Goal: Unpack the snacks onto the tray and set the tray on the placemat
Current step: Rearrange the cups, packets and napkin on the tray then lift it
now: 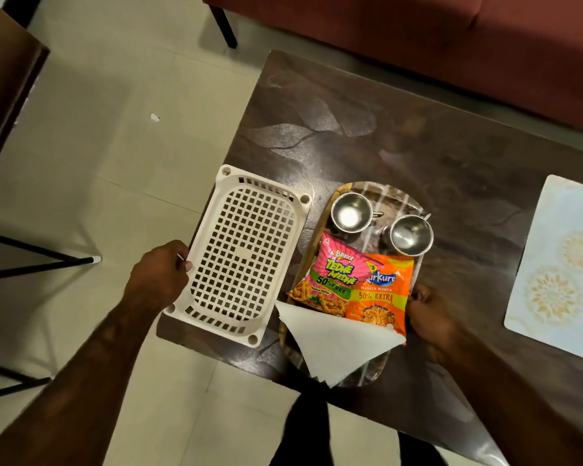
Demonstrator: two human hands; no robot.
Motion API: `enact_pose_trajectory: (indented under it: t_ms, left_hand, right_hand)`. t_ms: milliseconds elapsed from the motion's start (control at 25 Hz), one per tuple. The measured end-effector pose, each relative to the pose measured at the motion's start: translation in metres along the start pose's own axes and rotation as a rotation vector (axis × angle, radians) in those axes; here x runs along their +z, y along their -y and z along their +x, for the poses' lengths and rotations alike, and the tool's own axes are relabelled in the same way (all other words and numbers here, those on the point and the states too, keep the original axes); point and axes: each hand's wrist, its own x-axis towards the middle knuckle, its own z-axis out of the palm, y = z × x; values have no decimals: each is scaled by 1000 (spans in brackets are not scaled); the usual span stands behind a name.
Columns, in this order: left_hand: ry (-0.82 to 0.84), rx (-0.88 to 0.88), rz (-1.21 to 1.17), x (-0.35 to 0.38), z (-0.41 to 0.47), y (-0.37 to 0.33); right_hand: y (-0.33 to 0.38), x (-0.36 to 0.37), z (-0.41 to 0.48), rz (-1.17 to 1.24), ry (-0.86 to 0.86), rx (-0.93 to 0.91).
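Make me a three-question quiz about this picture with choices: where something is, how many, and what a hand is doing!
1. Where is the placemat?
A. right of the tray
B. under the tray
C. on the floor

2. How many steel cups stand on the tray?
A. one
B. two
C. four

3. What is the left hand doing?
A. gripping the edge of the white basket
B. lying flat
C. holding a spoon

Answers: 1 A, it lies alone near the right end of the table. 2 B, both stand at the tray's far end. 3 A, its fingers curl round the rim.
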Motion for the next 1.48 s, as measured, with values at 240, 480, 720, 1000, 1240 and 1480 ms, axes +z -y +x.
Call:
enact_pose_trajectory:
  t_ms: [240,480,720,1000,1240,1480]
  left_hand:
    - [16,-40,47,0,-9,-17]
    - [-219,154,136,2,-43,-61]
    - [204,433,-328,43,-82,-146]
    - [125,421,-109,76,-76,-171]
    - [154,429,-234,76,-72,-168]
    - [346,223,-867,57,-77,-156]
  right_hand:
    - [8,-9,2,-276,86,-71]
    - [15,-22,9,-557,168,-68]
    - [21,-34,-5,-696,4,-129]
    - [24,-13,-25,-442,-95,-169]
    - [26,4,-25,-276,-81,-182]
    - [30,6,-55,-328,-145,-434]
